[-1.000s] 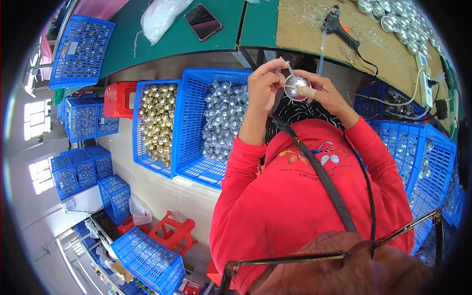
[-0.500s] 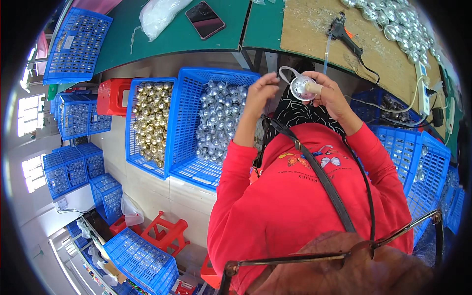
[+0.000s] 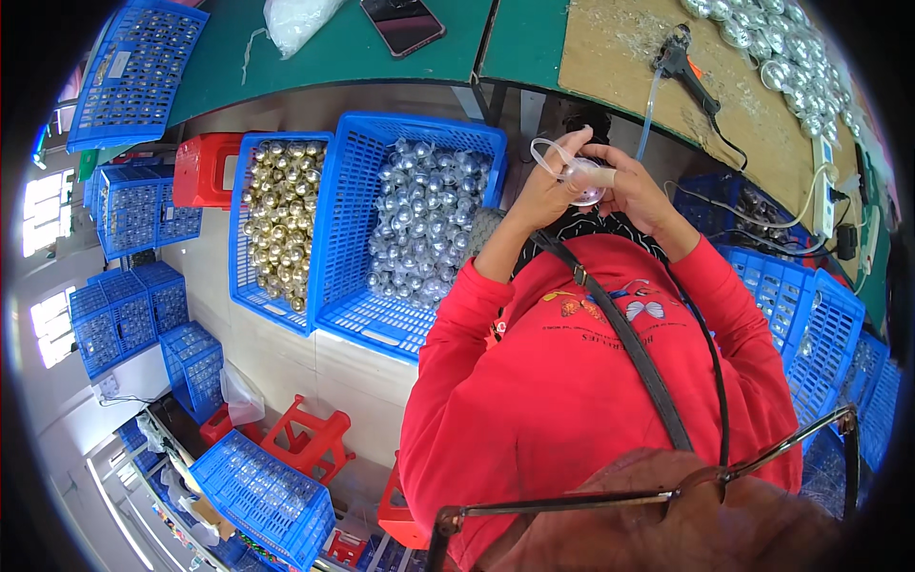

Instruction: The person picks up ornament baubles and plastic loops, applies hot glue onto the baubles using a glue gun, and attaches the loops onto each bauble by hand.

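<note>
A small round piece (image 3: 589, 194), clear and whitish, is held between my two hands over my lap. From it a pale translucent strip (image 3: 539, 145) bends out in a loop on the left. My left hand (image 3: 551, 191) has closed in on the left side of the piece, with its fingers at the base of the loop. On the other side, my right hand (image 3: 637, 195) grips the piece between thumb and fingers. A beige covering (image 3: 600, 177) shows on one of that hand's digits. The fingers partly hide the piece.
At left stand blue crates of gold balls (image 3: 281, 214) and wrapped silver balls (image 3: 419, 219). A glue gun (image 3: 688, 71) lies on the brown board (image 3: 620, 57) ahead, near silver balls (image 3: 782, 57) and a power strip (image 3: 823, 191). A phone (image 3: 405, 24) lies on the green table.
My left hand has moved right and slightly down, from beside the loop onto the round piece. My right hand keeps its hold. The whole view has shifted slightly.
</note>
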Motion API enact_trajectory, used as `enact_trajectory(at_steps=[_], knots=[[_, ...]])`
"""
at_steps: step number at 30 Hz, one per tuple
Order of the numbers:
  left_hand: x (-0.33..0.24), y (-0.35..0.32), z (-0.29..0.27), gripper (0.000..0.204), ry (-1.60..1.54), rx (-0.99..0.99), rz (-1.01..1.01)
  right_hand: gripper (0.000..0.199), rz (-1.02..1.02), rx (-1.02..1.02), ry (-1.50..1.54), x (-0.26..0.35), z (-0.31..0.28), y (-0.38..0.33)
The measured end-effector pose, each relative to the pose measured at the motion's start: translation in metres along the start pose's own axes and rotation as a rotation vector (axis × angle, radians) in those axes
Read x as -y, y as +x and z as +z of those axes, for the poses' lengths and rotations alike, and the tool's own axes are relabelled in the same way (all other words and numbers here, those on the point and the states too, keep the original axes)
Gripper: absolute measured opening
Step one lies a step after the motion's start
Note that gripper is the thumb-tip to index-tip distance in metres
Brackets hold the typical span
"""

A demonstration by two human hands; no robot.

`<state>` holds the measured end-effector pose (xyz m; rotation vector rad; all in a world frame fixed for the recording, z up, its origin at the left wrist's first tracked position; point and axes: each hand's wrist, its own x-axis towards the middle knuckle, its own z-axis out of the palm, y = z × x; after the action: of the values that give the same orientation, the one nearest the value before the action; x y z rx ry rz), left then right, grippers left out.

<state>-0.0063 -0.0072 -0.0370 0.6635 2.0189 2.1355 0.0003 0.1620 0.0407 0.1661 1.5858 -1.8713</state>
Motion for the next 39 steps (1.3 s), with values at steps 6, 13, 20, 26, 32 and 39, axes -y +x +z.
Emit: enact_trajectory(at_steps=[6,13,20,26,32,39], knots=[[-0.019,0.002,0.004,0.054,-0.236,-0.030,-0.122,0.060,-0.004,0.063,0.015,-0.006,-0.005,0.005],[-0.020,-0.001,0.006,0.036,-0.318,-0.060,-0.179,0.064,-0.024,0.162,-0.028,-0.005,-0.014,0.012],[-0.026,-0.003,0.010,0.032,-0.205,-0.258,-0.121,0.043,-0.305,-0.017,-0.238,-0.013,-0.012,-0.005],[-0.027,-0.003,0.013,0.031,-0.084,-0.284,-0.057,0.024,-0.451,-0.117,-0.284,-0.020,-0.002,-0.008],[-0.029,-0.005,0.015,0.030,-0.065,-0.296,-0.053,0.024,-0.585,-0.201,-0.492,-0.019,0.008,-0.009],[-0.034,-0.008,0.017,0.031,-0.043,-0.308,-0.071,0.046,-0.669,-0.245,-0.501,-0.013,0.015,-0.015]])
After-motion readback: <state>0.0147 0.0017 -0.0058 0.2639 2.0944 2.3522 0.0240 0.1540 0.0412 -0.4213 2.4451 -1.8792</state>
